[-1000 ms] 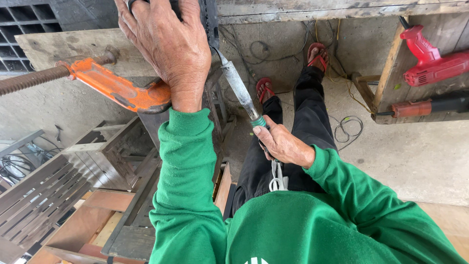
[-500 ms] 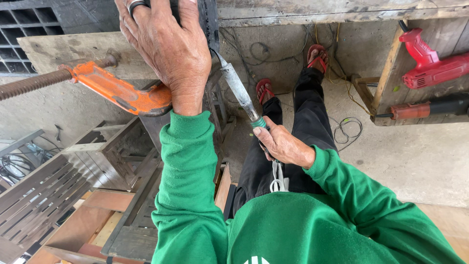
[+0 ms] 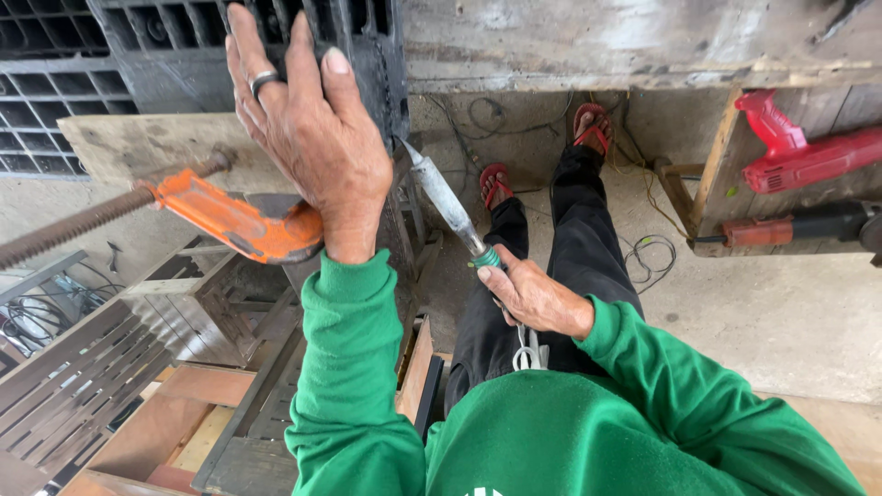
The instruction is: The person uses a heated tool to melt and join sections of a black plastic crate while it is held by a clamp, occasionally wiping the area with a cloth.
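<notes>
Left of centre, an orange clamp [image 3: 234, 220] on a rusty threaded rod [image 3: 64, 228] running off to the left edge, in front of a weathered plank [image 3: 138, 142]. Near left, grey slatted metal panels [image 3: 73, 377] beside brown wooden boards [image 3: 156, 432]. Far right, a red power tool [image 3: 808, 152] lying in a wooden rack [image 3: 712, 174], a darker power tool [image 3: 799, 227] just below it, and loose cables [image 3: 648, 257] coiled on the concrete floor [image 3: 781, 321] near a pair of red sandals [image 3: 493, 184].
</notes>
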